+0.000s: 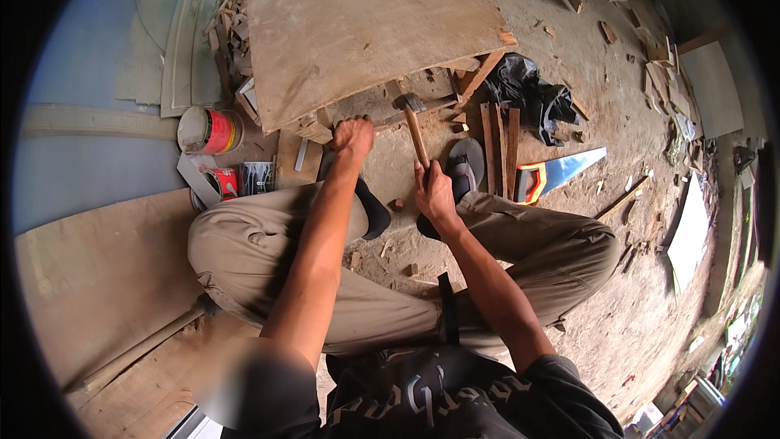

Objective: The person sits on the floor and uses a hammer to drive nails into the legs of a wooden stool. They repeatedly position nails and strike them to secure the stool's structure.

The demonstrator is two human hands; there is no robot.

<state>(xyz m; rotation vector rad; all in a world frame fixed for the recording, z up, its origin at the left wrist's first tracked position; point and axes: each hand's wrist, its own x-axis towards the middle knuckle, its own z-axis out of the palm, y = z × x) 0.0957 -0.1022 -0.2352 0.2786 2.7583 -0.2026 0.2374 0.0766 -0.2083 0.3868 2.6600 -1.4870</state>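
Note:
My right hand (436, 189) is wrapped round the wooden handle of a hammer (417, 136). The hammer's dark metal head is at the far end, over a thin wooden strip (439, 104) low at the near side of a wooden table (374, 20). Whether the head touches the strip, I cannot tell. My left hand (354, 136) is closed at the strip's left end, just by the table's near left corner; its fingertips are hidden from above. One table leg (481, 80) slants down at the right.
Right of my foot lie dark wooden slats (500, 146), a handsaw (561, 172) and a black plastic bag (532, 93). Paint cans (221, 132) stand at the left beside leaning panels (89, 154). Wood scraps (656, 85) litter the floor at the right.

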